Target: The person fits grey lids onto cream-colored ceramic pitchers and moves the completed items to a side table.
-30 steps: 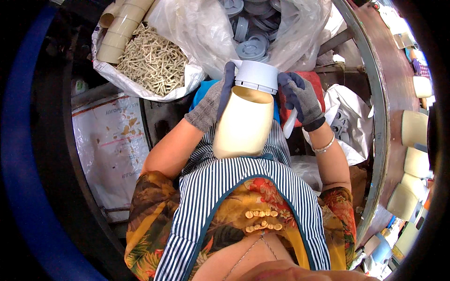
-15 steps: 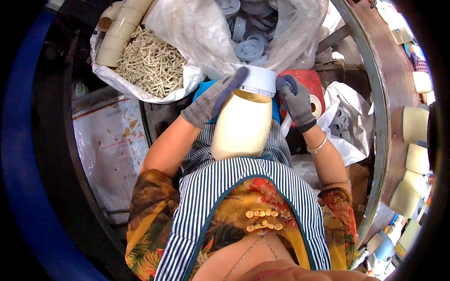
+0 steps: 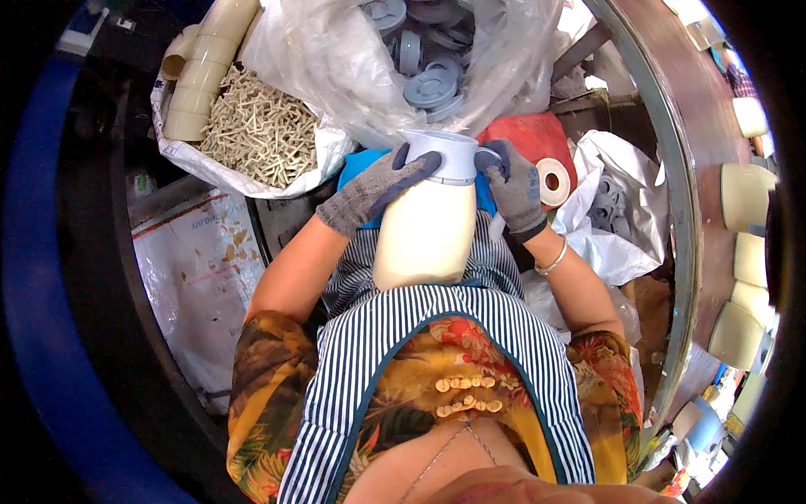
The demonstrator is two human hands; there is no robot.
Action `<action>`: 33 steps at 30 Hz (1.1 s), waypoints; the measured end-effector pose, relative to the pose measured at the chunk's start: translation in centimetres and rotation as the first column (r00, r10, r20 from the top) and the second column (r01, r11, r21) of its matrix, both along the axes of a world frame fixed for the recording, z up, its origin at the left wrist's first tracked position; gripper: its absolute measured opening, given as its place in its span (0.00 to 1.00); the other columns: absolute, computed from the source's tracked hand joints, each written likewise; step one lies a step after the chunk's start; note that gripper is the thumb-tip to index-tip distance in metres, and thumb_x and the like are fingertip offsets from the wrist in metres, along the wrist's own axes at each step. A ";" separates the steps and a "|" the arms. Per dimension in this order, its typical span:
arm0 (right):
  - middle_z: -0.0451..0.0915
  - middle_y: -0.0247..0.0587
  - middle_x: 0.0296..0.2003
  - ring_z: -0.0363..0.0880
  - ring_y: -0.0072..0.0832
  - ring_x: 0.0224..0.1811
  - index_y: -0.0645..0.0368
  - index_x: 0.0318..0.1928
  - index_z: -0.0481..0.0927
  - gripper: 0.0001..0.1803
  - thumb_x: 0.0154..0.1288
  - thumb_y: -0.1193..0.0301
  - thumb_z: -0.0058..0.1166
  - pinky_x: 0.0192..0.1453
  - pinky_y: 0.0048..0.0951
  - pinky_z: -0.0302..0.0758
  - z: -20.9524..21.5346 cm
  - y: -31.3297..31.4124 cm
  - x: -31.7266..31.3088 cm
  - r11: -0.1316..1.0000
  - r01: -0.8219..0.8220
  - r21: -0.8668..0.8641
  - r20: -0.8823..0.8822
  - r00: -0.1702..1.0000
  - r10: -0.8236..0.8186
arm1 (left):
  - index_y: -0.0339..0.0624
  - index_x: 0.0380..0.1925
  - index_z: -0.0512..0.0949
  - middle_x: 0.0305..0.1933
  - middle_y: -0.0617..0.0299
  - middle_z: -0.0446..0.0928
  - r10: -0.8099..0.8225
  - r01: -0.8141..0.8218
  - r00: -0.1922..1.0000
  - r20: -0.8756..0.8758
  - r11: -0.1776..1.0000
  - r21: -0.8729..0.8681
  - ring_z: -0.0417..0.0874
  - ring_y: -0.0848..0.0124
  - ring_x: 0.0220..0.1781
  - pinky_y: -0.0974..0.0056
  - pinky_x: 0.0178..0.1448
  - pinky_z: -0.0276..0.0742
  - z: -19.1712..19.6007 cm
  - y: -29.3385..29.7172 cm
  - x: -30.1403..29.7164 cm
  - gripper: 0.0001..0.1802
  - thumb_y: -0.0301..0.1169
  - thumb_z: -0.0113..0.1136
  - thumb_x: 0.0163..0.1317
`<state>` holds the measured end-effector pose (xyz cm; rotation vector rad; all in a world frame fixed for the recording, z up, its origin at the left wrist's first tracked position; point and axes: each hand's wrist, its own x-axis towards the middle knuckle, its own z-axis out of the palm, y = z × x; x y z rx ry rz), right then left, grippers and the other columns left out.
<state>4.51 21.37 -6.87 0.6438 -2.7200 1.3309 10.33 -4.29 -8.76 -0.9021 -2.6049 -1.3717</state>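
A cream plastic jug body (image 3: 426, 239) leans upright in my lap against the striped apron. On its mouth sits a light blue-grey spout collar (image 3: 443, 153), its pointed lip toward the left. My left hand (image 3: 382, 186), in a grey knit glove with dark blue coated fingers, grips the collar's left side, thumb pressed on its front. At the collar's right edge my gloved right hand (image 3: 514, 185) is closed, with thumb and bent fingers pinching the rim there. Whether a small part is also between those fingers is hidden.
Left of the jug, a white sack (image 3: 180, 158) holds small cream pegs (image 3: 260, 126) and stacked cream rings (image 3: 201, 84). Ahead, a clear plastic bag (image 3: 319, 50) contains blue-grey lids (image 3: 432, 86). To the right lie a red bag (image 3: 525, 134), a white sack of grey parts (image 3: 611, 202) and a bench (image 3: 714, 109) with cream jug bodies (image 3: 747, 197).
The collar was tilted with a gap at the jug's mouth; now it sits level and lower on it. My right hand has moved in from beside the collar to its edge.
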 end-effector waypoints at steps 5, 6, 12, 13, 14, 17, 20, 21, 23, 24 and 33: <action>0.82 0.50 0.32 0.83 0.47 0.36 0.59 0.42 0.77 0.14 0.61 0.64 0.58 0.38 0.39 0.77 1.2 -0.5 0.8 0.999 0.033 -0.039 0.051 0.998 -0.031 | 0.46 0.63 0.68 0.59 0.47 0.71 0.050 -0.083 0.984 0.172 0.978 0.193 0.76 0.59 0.56 0.61 0.61 0.73 1.3 1.5 0.4 0.27 0.41 0.58 0.66; 0.82 0.50 0.32 0.83 0.47 0.36 0.59 0.42 0.77 0.14 0.61 0.63 0.57 0.38 0.39 0.77 1.4 -0.6 1.0 0.998 0.037 -0.050 0.065 0.997 -0.034 | 0.42 0.62 0.69 0.57 0.49 0.72 0.030 -0.134 0.948 0.317 0.941 0.312 0.77 0.61 0.54 0.62 0.59 0.74 1.9 1.9 0.5 0.28 0.42 0.60 0.65; 0.82 0.49 0.34 0.83 0.44 0.37 0.59 0.44 0.77 0.17 0.64 0.59 0.57 0.40 0.38 0.76 1.3 -0.1 1.4 0.995 0.022 -0.098 0.168 0.986 -0.005 | 0.33 0.60 0.67 0.54 0.54 0.76 -0.016 -0.255 0.805 0.593 0.893 0.371 0.78 0.68 0.52 0.67 0.54 0.76 4.0 2.9 0.1 0.35 0.43 0.67 0.60; 0.82 0.49 0.35 0.83 0.43 0.39 0.59 0.45 0.77 0.18 0.64 0.59 0.57 0.41 0.37 0.76 1.7 0.5 1.3 0.994 -0.003 -0.106 0.219 0.975 0.027 | 0.33 0.61 0.66 0.54 0.53 0.75 0.015 -0.262 0.809 0.588 0.904 0.338 0.78 0.67 0.52 0.66 0.54 0.76 3.6 2.8 0.0 0.36 0.43 0.67 0.59; 0.83 0.48 0.36 0.83 0.42 0.41 0.60 0.45 0.77 0.18 0.64 0.59 0.57 0.43 0.37 0.76 1.9 1.1 1.2 0.993 -0.027 -0.115 0.268 0.962 0.057 | 0.33 0.62 0.65 0.55 0.52 0.75 0.047 -0.271 0.810 0.585 0.914 0.301 0.78 0.67 0.52 0.66 0.54 0.76 3.5 2.6 0.0 0.37 0.43 0.67 0.59; 0.82 0.46 0.39 0.81 0.41 0.44 0.61 0.50 0.77 0.22 0.63 0.58 0.58 0.47 0.38 0.74 0.6 4.1 0.5 0.885 0.128 -0.449 0.176 0.983 -0.053 | 0.31 0.64 0.62 0.57 0.49 0.73 0.066 -0.605 0.484 0.872 0.746 0.280 0.77 0.65 0.55 0.65 0.58 0.75 5.5 2.6 0.5 0.40 0.41 0.68 0.58; 0.77 0.44 0.44 0.75 0.40 0.45 0.56 0.62 0.72 0.34 0.59 0.53 0.60 0.56 0.43 0.69 -2.1 10.2 0.1 0.855 0.305 0.420 -0.269 0.942 -0.204 | 0.32 0.64 0.60 0.59 0.48 0.72 0.058 -0.603 0.671 0.739 0.622 0.499 0.76 0.62 0.58 0.61 0.61 0.75 6.8 1.2 -0.4 0.39 0.38 0.67 0.58; 0.77 0.43 0.45 0.73 0.39 0.47 0.53 0.63 0.71 0.35 0.58 0.51 0.60 0.59 0.44 0.67 -4.4 11.2 0.5 0.691 0.311 0.653 -0.344 0.934 -0.095 | 0.32 0.64 0.61 0.59 0.48 0.72 0.038 -0.610 0.690 0.723 0.569 0.552 0.76 0.62 0.59 0.59 0.62 0.75 8.6 1.4 -1.8 0.38 0.36 0.66 0.58; 0.76 0.41 0.45 0.70 0.40 0.51 0.47 0.65 0.71 0.36 0.56 0.51 0.60 0.68 0.49 0.59 -6.5 12.4 0.1 0.705 0.287 0.648 -0.472 0.878 0.077 | 0.33 0.63 0.63 0.56 0.49 0.74 0.062 -0.504 0.802 0.595 0.606 0.616 0.77 0.62 0.57 0.59 0.62 0.75 11.0 2.7 -4.7 0.39 0.38 0.69 0.55; 0.76 0.43 0.47 0.70 0.40 0.54 0.50 0.65 0.71 0.35 0.58 0.52 0.59 0.69 0.48 0.59 -7.0 13.4 0.5 0.747 0.277 0.605 -0.406 0.914 -0.009 | 0.33 0.62 0.64 0.56 0.49 0.75 0.122 -0.459 0.849 0.515 0.654 0.602 0.78 0.61 0.57 0.59 0.61 0.75 10.8 4.3 -6.2 0.42 0.41 0.71 0.52; 0.71 0.44 0.60 0.69 0.32 0.63 0.63 0.62 0.67 0.33 0.58 0.72 0.67 0.68 0.34 0.65 8.0 17.5 2.4 0.902 0.403 -0.153 -0.181 0.886 -0.427 | 0.43 0.65 0.62 0.61 0.52 0.71 0.123 -0.076 0.988 -0.095 0.916 0.393 0.71 0.56 0.65 0.54 0.70 0.64 1.2 18.4 -11.3 0.54 0.50 0.79 0.40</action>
